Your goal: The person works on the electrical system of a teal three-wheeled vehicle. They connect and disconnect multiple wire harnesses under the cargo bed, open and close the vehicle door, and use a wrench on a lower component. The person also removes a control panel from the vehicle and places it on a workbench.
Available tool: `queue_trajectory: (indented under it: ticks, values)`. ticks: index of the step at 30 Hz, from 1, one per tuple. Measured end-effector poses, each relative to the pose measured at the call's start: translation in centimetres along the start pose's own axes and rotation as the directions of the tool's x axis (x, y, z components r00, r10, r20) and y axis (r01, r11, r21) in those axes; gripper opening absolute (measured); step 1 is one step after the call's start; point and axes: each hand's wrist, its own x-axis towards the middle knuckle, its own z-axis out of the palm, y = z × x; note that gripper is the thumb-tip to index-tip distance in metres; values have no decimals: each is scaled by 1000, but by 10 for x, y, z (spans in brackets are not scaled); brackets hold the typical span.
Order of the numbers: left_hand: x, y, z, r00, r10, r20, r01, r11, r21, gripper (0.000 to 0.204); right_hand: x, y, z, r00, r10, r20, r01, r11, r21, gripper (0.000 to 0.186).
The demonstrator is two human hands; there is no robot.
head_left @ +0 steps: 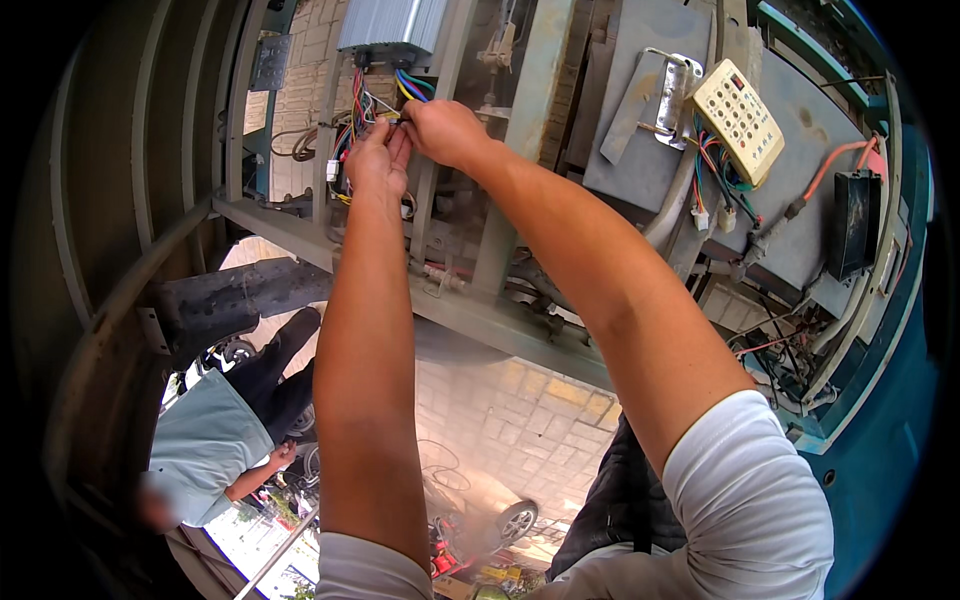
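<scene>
Both my hands meet just below a silver finned metal box (393,24), among the coloured wires (362,92) that come out of its lower end. My left hand (377,162) is closed, its thumb and fingertips pinching a thin wire end. From the right, my right hand (447,132) comes in with fingers curled, gripping wire at the same spot; its fingertips are partly hidden. Whether a small connector sits between the fingers cannot be made out. Thicker blue, green and yellow cables (413,84) run down behind my right hand. A white plug (332,171) hangs left of my left hand.
A beige keypad tester (738,122) with loose plug leads lies on grey battery-like blocks (640,150) at right. Metal frame bars (522,130) surround the work. A black box (855,222) and red cable sit far right. Another person (212,430) is at lower left, near a wheel (517,521).
</scene>
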Motion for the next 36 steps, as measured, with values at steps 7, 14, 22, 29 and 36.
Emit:
queue_trajectory:
  ticks: [7,14,22,29,36]
  values:
    - [2,-1,-1,1000,-3,5,3,1000,4,12,1,3,3,1000,-15,-22,14,1000,-16,17]
    - [3,1,-1,1000,-20,11,20,1000,4,13,2,5,6,999,-27,-31,26,999,-42,17]
    - [4,4,-3,1000,-20,23,20,1000,4,13,1,5,7,999,-34,-36,32,998,-45,18]
    - [-6,18,-10,998,-45,38,45,999,1,13,-1,4,6,996,-36,-81,35,999,-14,17]
    - [-9,25,-19,990,-98,104,92,994,63,12,0,5,9,995,-42,-93,41,999,-14,17]
